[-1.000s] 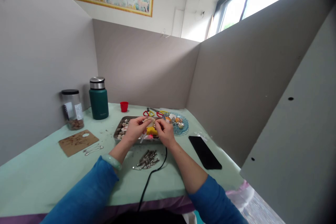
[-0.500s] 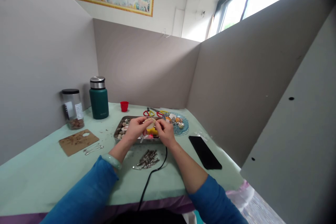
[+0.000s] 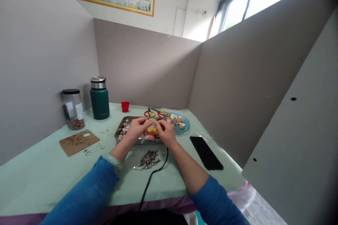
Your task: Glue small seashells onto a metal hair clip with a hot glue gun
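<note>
Over the last second both hands have barely shifted, suggesting fine work continues in place. The left hand [image 3: 136, 129] and right hand [image 3: 166, 132] meet above the metal tray [image 3: 119, 130] near the table's far edge, fingertips pinched together on a small pale piece [image 3: 151, 123], possibly a shell, held between them over a yellow tool [image 3: 152, 132].

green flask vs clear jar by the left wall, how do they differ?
The green flask is opaque dark green with a silver metal cap; the clear jar is see-through with a black lid and a white label. The flask stands taller and further back, the jar lower and closer to the wall. The jar shows brownish contents at its bottom; the flask hides its contents. Both stand upright and capped on the table.
</note>
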### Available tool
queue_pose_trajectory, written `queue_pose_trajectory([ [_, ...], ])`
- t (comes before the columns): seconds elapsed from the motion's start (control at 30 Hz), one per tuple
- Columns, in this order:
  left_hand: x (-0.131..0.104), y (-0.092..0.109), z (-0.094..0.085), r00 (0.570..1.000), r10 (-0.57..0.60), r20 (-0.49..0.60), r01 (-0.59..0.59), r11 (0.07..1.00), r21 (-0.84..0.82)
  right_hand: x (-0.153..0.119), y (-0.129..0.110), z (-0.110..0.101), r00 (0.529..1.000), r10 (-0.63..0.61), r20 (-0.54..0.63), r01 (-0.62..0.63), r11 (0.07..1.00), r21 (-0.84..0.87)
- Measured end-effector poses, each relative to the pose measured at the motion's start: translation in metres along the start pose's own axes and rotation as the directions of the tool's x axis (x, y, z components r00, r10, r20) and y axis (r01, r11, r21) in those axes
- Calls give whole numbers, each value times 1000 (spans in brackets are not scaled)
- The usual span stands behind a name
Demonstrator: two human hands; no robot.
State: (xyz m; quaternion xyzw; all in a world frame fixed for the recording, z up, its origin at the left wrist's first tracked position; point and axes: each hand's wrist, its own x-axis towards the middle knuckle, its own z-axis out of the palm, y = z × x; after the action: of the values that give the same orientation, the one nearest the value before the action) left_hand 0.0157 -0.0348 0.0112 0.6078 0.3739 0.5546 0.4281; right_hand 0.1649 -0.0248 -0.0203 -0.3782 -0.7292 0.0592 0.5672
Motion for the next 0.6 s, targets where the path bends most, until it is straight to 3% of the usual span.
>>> queue_pose_trajectory([
  [0.6,3,-4,-3,999,35,-29,-34,999,15,-1,0,0,998,-38,43,40,998,-40],
])
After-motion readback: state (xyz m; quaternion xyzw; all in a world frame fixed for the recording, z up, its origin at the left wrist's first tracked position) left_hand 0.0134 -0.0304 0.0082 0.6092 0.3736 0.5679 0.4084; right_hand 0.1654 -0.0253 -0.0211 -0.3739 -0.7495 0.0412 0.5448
